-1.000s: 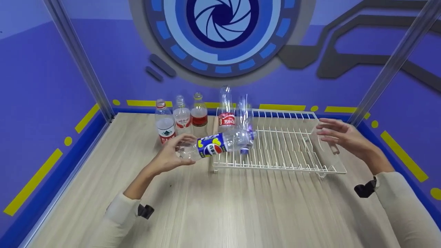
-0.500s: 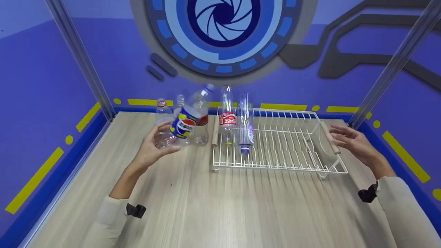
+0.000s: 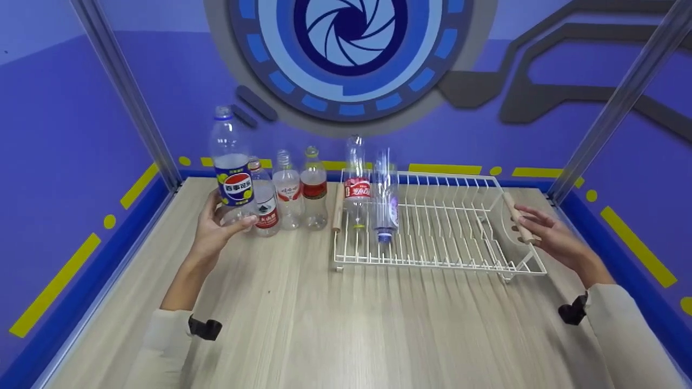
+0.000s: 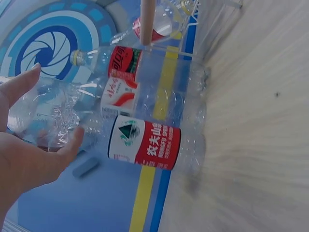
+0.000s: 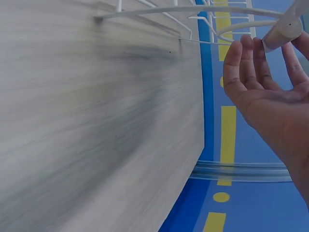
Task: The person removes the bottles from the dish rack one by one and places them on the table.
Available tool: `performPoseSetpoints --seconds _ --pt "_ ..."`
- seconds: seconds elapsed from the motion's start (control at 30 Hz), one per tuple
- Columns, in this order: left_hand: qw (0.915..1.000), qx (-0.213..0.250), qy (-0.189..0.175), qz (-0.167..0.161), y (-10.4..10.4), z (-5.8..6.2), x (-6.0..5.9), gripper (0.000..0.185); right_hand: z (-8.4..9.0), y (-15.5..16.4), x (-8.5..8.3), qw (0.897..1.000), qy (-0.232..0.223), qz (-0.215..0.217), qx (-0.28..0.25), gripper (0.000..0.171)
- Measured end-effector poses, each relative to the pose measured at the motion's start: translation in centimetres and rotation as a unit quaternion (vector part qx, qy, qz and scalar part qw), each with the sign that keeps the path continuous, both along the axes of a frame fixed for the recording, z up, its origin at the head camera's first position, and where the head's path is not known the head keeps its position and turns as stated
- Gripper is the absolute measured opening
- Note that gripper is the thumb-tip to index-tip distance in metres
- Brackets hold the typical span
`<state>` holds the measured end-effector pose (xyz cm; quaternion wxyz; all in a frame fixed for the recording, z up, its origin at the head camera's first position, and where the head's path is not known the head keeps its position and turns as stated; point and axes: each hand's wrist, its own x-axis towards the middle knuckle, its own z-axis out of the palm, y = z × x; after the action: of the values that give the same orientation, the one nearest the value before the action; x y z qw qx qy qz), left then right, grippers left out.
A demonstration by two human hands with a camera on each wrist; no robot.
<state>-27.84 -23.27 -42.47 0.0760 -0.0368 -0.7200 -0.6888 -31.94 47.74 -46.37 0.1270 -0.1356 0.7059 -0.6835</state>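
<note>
My left hand (image 3: 216,229) grips the lower part of a clear plastic bottle (image 3: 234,183) with a blue Pepsi label. Held upright and raised, that bottle partly overlaps a red-and-white-labelled bottle (image 3: 266,208) in the head view. Beside it stand a bottle (image 3: 288,192) with a white-and-red label and a bottle (image 3: 314,189) with a red-and-black label. My right hand (image 3: 551,232) holds the wooden handle (image 3: 519,219) at the right end of a white wire dish rack (image 3: 443,265); the right wrist view shows fingers on both sides of this handle (image 5: 282,36).
Two bottles stand neck down in the rack's left slots: a red-labelled bottle (image 3: 357,189) and a purple-labelled bottle (image 3: 385,194). Another wooden handle (image 3: 338,208) is on the rack's left end. Blue-purple walls (image 3: 162,81) enclose the wooden tabletop (image 3: 346,324).
The left hand has carried the Pepsi bottle leftward from over the rack, turning it from nearly level to upright. My right hand has come onto the rack's right handle.
</note>
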Motion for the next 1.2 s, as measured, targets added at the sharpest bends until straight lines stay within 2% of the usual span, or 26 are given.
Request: performPoseSetpoints --seconds 0.17,0.3,0.53,0.7,0.83,1.2 --pt "0.9983 -0.027 -0.021 0.048 -1.0 -1.0 -0.5 0.098 -0.3 0.1 0.1 1.000 -0.017 0.006 -0.002 0.047" --pt "0.9953 -0.039 -0.035 0.082 -1.6 -1.8 -1.3 0.100 -0.6 0.0 0.2 0.999 -0.026 0.018 -0.041 0.045" --pt "0.9885 -0.066 -0.070 0.116 -2.6 -3.1 -2.2 0.098 -1.1 0.0 0.3 0.996 -0.025 0.040 -0.082 0.044" --pt "0.9848 -0.090 -0.070 0.131 -2.9 -4.3 -2.9 0.092 -1.3 -0.1 0.3 0.995 -0.026 0.037 -0.084 0.044" --pt "0.9816 -0.111 -0.073 0.137 -3.1 -5.3 -3.7 0.090 -1.1 -0.2 0.3 0.997 -0.026 0.034 -0.064 0.044" --pt "0.9751 -0.154 -0.099 0.125 -3.6 -8.4 -5.7 0.092 -1.1 -0.1 0.4 0.999 -0.030 0.030 -0.028 0.049"
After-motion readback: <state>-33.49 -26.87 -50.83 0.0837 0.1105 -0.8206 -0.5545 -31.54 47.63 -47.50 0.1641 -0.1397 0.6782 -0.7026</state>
